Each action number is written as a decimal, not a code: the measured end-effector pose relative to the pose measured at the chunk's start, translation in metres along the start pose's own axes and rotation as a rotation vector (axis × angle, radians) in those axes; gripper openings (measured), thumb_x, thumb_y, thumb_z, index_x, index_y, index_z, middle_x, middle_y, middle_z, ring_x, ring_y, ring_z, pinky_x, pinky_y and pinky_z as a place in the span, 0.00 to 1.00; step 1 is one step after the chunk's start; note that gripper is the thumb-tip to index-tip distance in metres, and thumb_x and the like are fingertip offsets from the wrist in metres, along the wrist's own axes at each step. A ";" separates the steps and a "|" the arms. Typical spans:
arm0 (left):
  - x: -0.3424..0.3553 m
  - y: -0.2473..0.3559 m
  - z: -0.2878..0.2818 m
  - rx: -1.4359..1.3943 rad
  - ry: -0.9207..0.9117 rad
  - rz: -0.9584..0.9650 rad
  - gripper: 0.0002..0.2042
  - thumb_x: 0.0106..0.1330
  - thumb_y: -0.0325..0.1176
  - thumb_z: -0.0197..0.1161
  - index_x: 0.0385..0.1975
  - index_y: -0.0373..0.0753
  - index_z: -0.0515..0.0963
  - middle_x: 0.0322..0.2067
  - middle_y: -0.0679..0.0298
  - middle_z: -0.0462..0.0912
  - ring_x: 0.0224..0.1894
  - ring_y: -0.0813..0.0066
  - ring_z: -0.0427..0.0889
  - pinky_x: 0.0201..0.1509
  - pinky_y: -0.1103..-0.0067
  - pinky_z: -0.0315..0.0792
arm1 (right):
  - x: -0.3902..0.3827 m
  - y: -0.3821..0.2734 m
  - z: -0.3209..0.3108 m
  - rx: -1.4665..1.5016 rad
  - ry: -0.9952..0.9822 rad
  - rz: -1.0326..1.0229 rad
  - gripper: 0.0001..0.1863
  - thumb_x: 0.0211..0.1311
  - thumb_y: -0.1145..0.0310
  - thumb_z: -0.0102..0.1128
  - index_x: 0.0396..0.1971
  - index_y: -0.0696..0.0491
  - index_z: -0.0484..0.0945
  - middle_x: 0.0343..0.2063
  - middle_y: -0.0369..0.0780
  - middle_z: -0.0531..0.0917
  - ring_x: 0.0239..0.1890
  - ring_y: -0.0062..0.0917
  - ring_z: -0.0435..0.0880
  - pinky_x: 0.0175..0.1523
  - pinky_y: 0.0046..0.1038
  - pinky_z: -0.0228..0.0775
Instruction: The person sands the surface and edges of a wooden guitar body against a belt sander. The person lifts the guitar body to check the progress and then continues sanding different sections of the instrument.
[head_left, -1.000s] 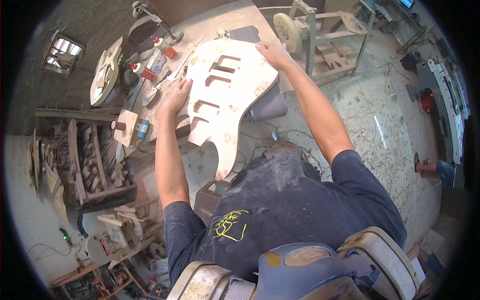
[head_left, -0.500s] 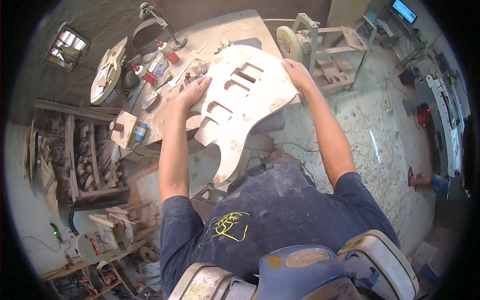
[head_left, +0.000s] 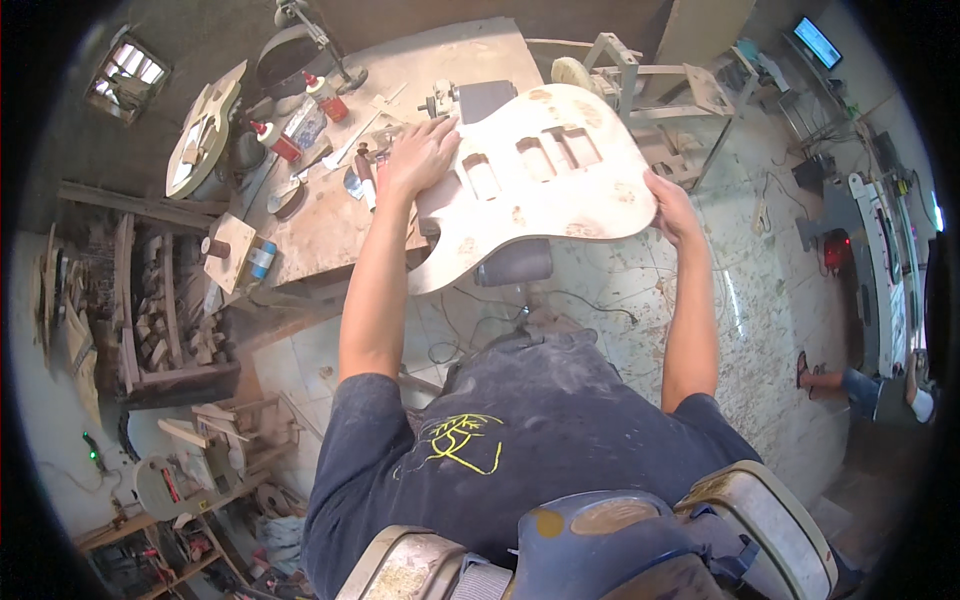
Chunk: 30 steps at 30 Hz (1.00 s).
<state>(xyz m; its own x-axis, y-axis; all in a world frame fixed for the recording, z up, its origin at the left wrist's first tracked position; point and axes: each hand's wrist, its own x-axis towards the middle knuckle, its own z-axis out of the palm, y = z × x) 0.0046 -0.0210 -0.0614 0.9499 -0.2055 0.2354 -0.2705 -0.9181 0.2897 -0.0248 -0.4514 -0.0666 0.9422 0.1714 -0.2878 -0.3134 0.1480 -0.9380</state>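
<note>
A pale wooden guitar body (head_left: pixel 590 195) with cut-out pickup cavities and brownish patches lies turned sideways between my hands. My left hand (head_left: pixel 423 155) holds its upper left edge, fingers curled over it. My right hand (head_left: pixel 675 210) grips the rounded right end, thumb out of sight. Beneath and behind the body shows a belt sander, with a grey belt (head_left: pixel 485 98) at the back and a roller (head_left: pixel 515 265) below the front edge. Hand tools (head_left: pixel 365 172) lie on the dusty workbench (head_left: pixel 300 240) beside my left hand. Whether the body rests on the sander I cannot tell.
Glue bottles (head_left: pixel 325 98), a lamp (head_left: pixel 355 75) and another guitar body (head_left: pixel 195 150) are on the bench's left. A wooden frame (head_left: pixel 630 85) stands behind at right. Wood offcuts (head_left: pixel 155 340) fill a left-side bin. A person (head_left: pixel 890 395) sits at far right, near machinery. Cords (head_left: pixel 590 305) cross the floor.
The guitar body has rotated clockwise toward horizontal, its narrow horn rising. My right hand has moved right and down; my left hand has moved up and right along the body.
</note>
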 end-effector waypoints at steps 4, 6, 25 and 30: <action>0.041 0.015 0.035 0.000 0.050 0.075 0.25 0.72 0.50 0.41 0.63 0.45 0.70 0.64 0.56 0.70 0.67 0.55 0.65 0.69 0.61 0.57 | -0.007 -0.014 -0.046 -0.028 0.059 0.102 0.26 0.69 0.55 0.55 0.56 0.61 0.74 0.45 0.42 0.84 0.45 0.24 0.84 0.48 0.28 0.78; 0.060 0.023 0.053 0.083 0.109 0.166 0.26 0.71 0.50 0.42 0.63 0.46 0.70 0.64 0.58 0.70 0.68 0.54 0.65 0.68 0.59 0.58 | -0.005 -0.021 -0.067 -0.039 0.090 0.084 0.25 0.69 0.56 0.55 0.56 0.60 0.74 0.45 0.41 0.83 0.43 0.23 0.84 0.45 0.27 0.79; 0.129 0.077 0.085 -0.067 0.172 0.013 0.25 0.70 0.51 0.42 0.61 0.50 0.73 0.64 0.64 0.71 0.68 0.59 0.64 0.69 0.61 0.55 | 0.051 -0.074 -0.137 -0.276 0.112 0.184 0.23 0.70 0.55 0.55 0.54 0.56 0.76 0.44 0.35 0.83 0.42 0.16 0.83 0.42 0.20 0.77; 0.118 0.063 0.068 -0.034 0.079 0.045 0.26 0.72 0.52 0.42 0.64 0.49 0.69 0.65 0.64 0.69 0.69 0.61 0.63 0.70 0.63 0.55 | 0.035 -0.072 -0.115 -0.287 0.113 0.184 0.22 0.69 0.56 0.55 0.54 0.55 0.76 0.43 0.35 0.84 0.42 0.19 0.84 0.43 0.23 0.78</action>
<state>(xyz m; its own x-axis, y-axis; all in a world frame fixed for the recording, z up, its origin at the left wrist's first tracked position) 0.1105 -0.1263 -0.0785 0.9217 -0.2178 0.3209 -0.3191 -0.8962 0.3081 0.0442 -0.5685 -0.0311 0.8852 0.0585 -0.4616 -0.4483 -0.1581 -0.8798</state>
